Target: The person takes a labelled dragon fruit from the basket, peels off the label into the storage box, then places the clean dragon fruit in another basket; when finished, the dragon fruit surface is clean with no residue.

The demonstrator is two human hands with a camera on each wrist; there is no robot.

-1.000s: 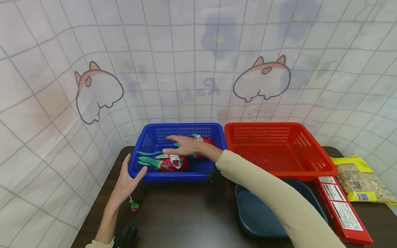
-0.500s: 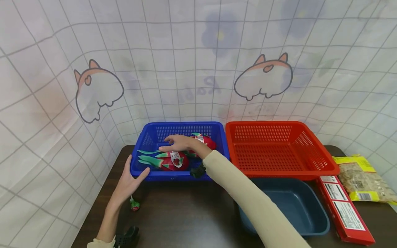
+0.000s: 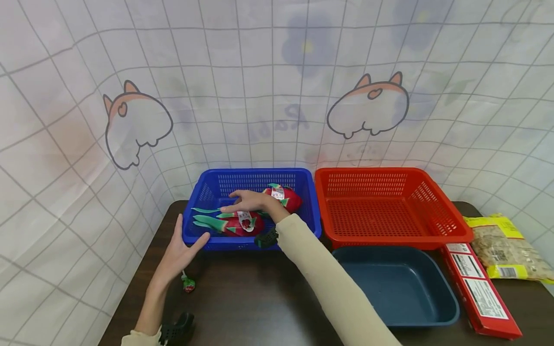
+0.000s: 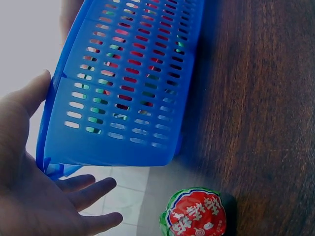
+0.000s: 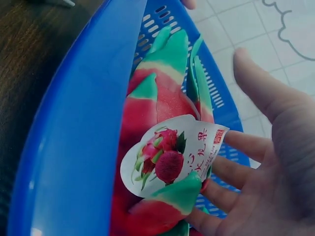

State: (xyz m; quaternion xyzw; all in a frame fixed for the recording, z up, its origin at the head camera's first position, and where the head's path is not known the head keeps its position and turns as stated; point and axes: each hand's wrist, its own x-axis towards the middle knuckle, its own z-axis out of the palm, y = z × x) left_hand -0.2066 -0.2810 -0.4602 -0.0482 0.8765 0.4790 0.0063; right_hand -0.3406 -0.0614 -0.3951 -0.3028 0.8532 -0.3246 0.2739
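Two red dragon fruits with green tips and white labels lie in a blue plastic basket (image 3: 257, 244). My right hand (image 3: 251, 200) reaches in over the front dragon fruit (image 3: 232, 227). In the right wrist view its fingers (image 5: 224, 172) lie extended behind that fruit and its label (image 5: 160, 155), with the thumb held apart. The other dragon fruit (image 3: 292, 200) lies farther back, partly covered by my right hand. My left hand (image 3: 178, 254) rests at the basket's left end, thumb tip on the rim (image 4: 48, 105) and fingers straight.
A red basket (image 3: 391, 240) stands to the right of the blue one. In front of it are a dark blue tub (image 3: 398, 288), a red box (image 3: 484, 298) and a yellow-trimmed bag (image 3: 504, 250). A wrapped lollipop (image 3: 188, 284) lies near my left wrist. A patterned curtain (image 3: 268, 86) hangs behind.
My right hand has shifted slightly left and its forearm has swung left, uncovering more of the back dragon fruit and the tub. My left hand stays at the basket's end.
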